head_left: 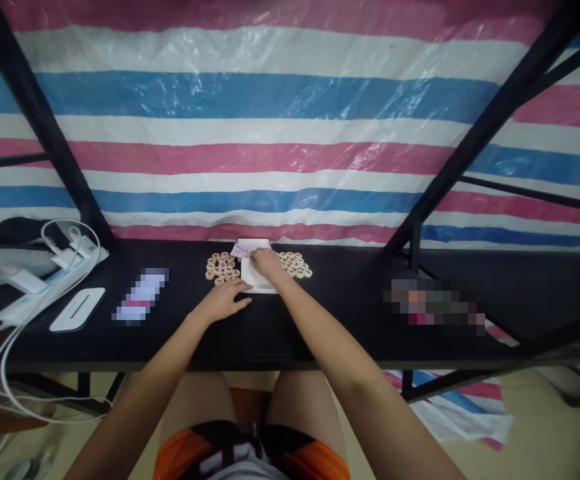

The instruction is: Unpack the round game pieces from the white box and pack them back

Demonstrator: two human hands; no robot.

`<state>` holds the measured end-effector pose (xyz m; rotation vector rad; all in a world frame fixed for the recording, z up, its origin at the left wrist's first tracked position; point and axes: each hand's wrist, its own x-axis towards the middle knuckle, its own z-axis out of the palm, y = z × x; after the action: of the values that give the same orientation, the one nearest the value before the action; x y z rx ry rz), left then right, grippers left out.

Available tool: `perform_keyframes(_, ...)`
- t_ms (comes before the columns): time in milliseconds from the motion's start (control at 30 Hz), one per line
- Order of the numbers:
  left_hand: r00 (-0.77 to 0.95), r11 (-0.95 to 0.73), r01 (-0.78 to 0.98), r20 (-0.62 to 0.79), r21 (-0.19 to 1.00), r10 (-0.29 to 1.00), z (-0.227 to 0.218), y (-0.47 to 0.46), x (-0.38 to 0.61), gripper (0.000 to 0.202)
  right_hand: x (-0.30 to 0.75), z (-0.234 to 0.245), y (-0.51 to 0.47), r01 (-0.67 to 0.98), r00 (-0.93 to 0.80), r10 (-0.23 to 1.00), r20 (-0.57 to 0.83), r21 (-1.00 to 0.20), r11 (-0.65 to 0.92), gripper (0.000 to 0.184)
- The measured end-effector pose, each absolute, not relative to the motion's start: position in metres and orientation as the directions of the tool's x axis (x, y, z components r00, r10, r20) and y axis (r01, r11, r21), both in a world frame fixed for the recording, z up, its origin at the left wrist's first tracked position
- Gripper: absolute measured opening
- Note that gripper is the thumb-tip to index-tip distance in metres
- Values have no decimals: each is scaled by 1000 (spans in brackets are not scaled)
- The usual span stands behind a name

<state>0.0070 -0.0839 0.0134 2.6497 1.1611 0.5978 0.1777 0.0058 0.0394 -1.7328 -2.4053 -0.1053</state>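
Note:
A white box or tray (255, 281) lies in the middle of the black table. My right hand (267, 263) reaches over it with the fingers closed together; whatever is in them is hidden. Beside those fingertips a pinkish piece of paper or film (241, 250) rests at the box's upper left; I cannot tell whether they grip it. My left hand (224, 300) is open, its thumb apart and its fingertips at the box's lower left edge. Round Chinese chess pieces with red marks (220, 267) lie left of the box. More round pieces (296, 265) are gathered to its right.
To the left are a lit, blurred-out phone-like object (141, 295), a white flat device (77, 310) and a power strip (53, 287) with white cables. A blurred-out item (435, 303) lies right. Dark metal posts (415, 227) flank the table before a striped sheet (270, 160).

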Motion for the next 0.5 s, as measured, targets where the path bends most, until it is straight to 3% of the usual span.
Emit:
perform_keyframes(267, 638, -697, 659, 279, 284, 717, 4, -77, 13, 23, 214, 28, -17, 874, -366, 809, 460, -128, 468, 31)
perform_keyframes(500, 608, -658, 691, 251, 300, 753, 8, -79, 11, 26, 236, 25, -42, 795, -369, 750, 550, -232, 561, 30)
